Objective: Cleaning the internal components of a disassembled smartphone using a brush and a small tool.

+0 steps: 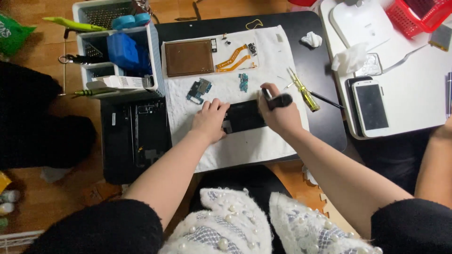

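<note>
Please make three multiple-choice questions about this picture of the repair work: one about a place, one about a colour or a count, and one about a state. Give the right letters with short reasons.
1. Where does the brown rectangular panel lie?
A. on the white cloth
B. in the red basket
C. on the wooden floor

2. What colour are the two flat ribbon cables?
A. green
B. orange
C. white

3. What is the right hand doing?
A. resting open
B. gripping a black-handled tool
C. holding the white phone

Answers:
1 A, the panel sits on the cloth's far left corner.
2 B, both strips are orange.
3 B, its fingers close round the handle above the dark device, which the left hand steadies.
</note>
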